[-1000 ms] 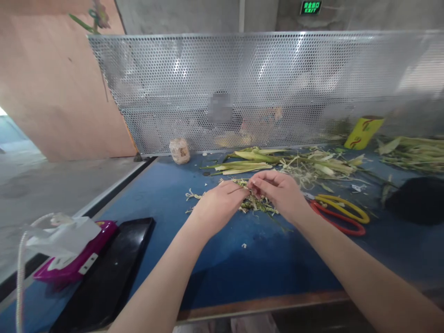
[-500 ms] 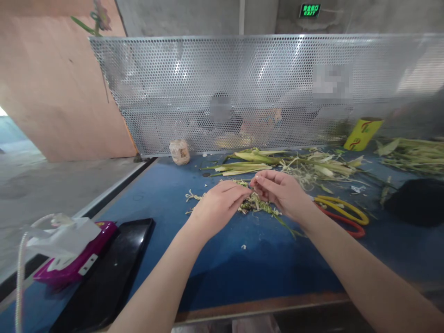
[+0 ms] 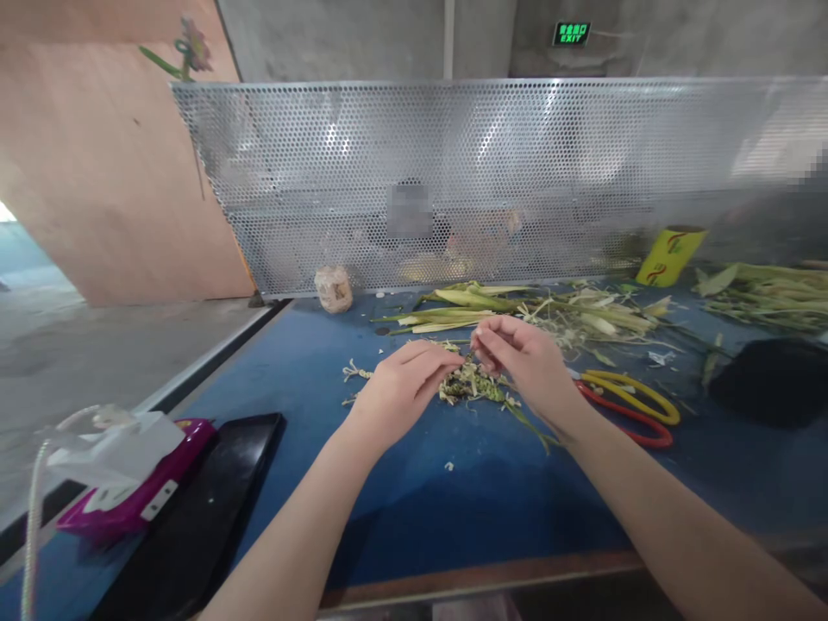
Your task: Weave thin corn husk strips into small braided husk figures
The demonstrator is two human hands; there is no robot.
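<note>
My left hand and my right hand meet over the middle of the blue table, fingertips pinched close together. Between them shows a thin bit of husk strand, partly hidden by the fingers. Just below lie braided green and cream corn husk pieces with frayed ends. Pale knotted ends stick out left of my left hand, which covers part of the pile. To the right of my right wrist rest scissors with yellow and red handles.
Loose corn husks and shredded fibres lie behind my hands, before a perforated metal screen. A wrapped roll, a yellow tube and a black object stand around. At left are a black tablet and a purple power strip.
The view has tilted up slightly, so things sit a little lower in the picture. Both hands keep nearly the same pinched pose over the braided husk.
</note>
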